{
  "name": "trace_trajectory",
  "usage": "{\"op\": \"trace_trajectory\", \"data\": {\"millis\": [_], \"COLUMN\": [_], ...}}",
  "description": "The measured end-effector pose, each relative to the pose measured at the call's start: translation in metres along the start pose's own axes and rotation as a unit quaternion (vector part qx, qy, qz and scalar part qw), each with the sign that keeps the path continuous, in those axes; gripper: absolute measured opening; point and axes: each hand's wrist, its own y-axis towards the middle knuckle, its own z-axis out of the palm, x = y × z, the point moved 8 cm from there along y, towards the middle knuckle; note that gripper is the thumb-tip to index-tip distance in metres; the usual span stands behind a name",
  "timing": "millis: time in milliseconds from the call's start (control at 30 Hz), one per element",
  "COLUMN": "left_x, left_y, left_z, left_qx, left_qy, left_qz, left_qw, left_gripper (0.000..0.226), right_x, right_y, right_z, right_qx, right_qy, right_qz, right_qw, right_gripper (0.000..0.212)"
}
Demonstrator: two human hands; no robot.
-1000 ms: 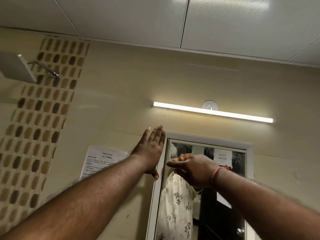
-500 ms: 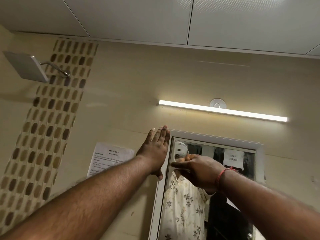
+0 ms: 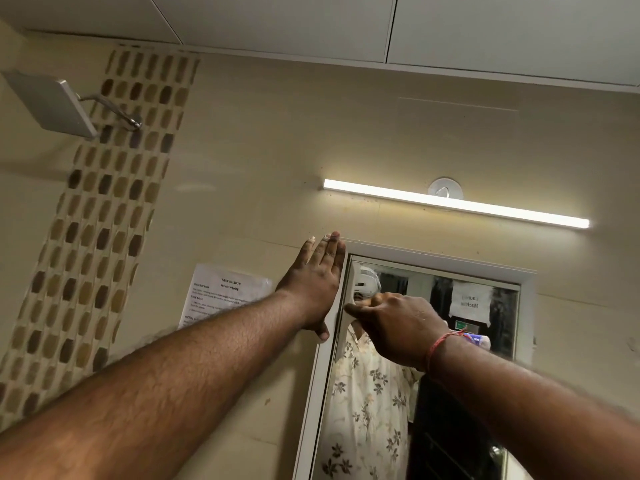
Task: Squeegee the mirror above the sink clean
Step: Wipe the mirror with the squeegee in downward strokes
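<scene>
The mirror [image 3: 433,341] hangs in a white frame [image 3: 440,258] on the beige wall at lower right. My left hand [image 3: 317,282] lies flat and open against the wall, its fingers spread over the frame's upper left corner. My right hand [image 3: 398,327] rests on the glass just below the top left corner, fingers bent and pointing left. Whatever is under its palm is hidden, and no squeegee shows. The glass reflects a person in a floral shirt and a taped paper sign.
A lit tube lamp [image 3: 450,202] runs across the wall above the mirror. A square shower head [image 3: 48,102] juts out at upper left beside a brown mosaic strip [image 3: 104,220]. A printed sheet [image 3: 221,296] is stuck left of the mirror.
Both hands stay in nearly the same spots. The view has shifted, so the mirror sits a little higher and further right in the frame, and the right hand is slightly lower on the glass.
</scene>
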Motion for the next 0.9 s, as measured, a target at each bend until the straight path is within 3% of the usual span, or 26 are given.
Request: {"op": "trace_trajectory", "data": {"millis": [467, 900], "left_x": [-0.001, -0.01], "left_y": [-0.003, -0.01], "left_z": [0.003, 0.0], "left_qx": [0.006, 0.059], "left_qy": [0.01, 0.022], "left_qz": [-0.005, -0.069], "left_qw": [1.0, 0.996], "left_gripper": [0.183, 0.179], "right_x": [-0.007, -0.011], "right_y": [0.003, 0.004], "right_z": [0.029, 0.035], "right_qx": [-0.024, -0.045], "right_qy": [-0.025, -0.019], "right_qz": [0.033, 0.045], "right_qw": [0.999, 0.998], "right_gripper": [0.047, 0.046]}}
